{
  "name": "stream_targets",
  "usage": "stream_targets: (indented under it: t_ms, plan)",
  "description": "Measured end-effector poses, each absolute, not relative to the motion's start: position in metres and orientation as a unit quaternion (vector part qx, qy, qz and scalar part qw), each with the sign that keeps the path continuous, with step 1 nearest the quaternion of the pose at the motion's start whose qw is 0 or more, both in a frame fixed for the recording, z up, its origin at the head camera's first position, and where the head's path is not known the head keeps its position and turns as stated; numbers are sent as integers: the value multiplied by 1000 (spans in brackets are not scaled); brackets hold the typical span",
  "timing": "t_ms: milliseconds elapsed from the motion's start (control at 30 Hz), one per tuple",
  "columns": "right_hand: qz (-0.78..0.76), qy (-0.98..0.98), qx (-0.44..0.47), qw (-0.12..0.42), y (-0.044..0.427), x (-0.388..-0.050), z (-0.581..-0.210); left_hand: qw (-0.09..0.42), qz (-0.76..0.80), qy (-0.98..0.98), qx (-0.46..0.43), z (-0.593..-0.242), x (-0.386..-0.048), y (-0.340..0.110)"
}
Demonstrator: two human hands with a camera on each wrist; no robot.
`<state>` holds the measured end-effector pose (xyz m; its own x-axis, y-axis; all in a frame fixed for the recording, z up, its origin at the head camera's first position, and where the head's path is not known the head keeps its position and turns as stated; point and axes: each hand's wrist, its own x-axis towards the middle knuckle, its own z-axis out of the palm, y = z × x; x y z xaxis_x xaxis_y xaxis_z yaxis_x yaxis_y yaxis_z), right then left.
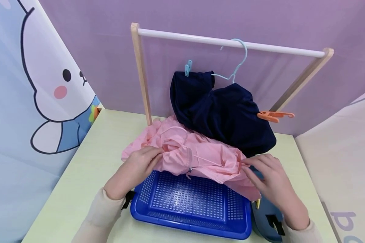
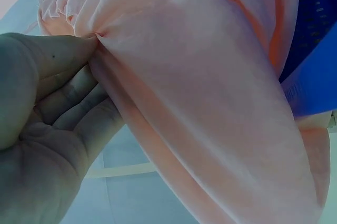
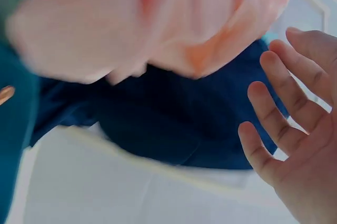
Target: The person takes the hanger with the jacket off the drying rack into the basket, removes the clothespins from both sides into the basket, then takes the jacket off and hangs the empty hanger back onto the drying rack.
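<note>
A pink zip jacket (image 1: 207,157) lies bunched over the back of a blue perforated basket (image 1: 188,227). My left hand (image 1: 137,168) pinches its fabric between thumb and fingertips, plainly seen in the left wrist view. At the jacket's other end is my right hand (image 1: 270,175); the right wrist view shows its fingers (image 3: 281,121) spread and apart from the cloth. The zipper pull (image 1: 189,170) faces the basket. Behind the jacket, a navy garment (image 1: 222,108) hangs from a light blue hanger (image 1: 241,60).
A white rail (image 1: 182,36) on wooden posts stands at the back. A light blue clothespin (image 1: 187,68) and an orange clothespin (image 1: 275,115) are clipped to the navy garment. Right of the basket sits a dark teal container (image 1: 266,216), partly under my right arm.
</note>
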<state>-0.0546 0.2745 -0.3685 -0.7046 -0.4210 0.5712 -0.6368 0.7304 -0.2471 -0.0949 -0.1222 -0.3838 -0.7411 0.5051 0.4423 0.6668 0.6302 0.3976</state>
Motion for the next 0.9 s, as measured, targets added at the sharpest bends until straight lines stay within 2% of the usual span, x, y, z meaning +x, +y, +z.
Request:
stream_targets:
  t_ms: [200,400,900]
  plan:
    - [158,-904,334,217,249,-68,-360,150,-285,-888,-328,-385,-95,-123]
    - [119,-908,351,195,243,-71,-365,149,-289,-887,-327,-385,-95,-123]
    - [105,-916,324,214,264,-66,-379,169,-297,-879,-333,-388,-96,-130]
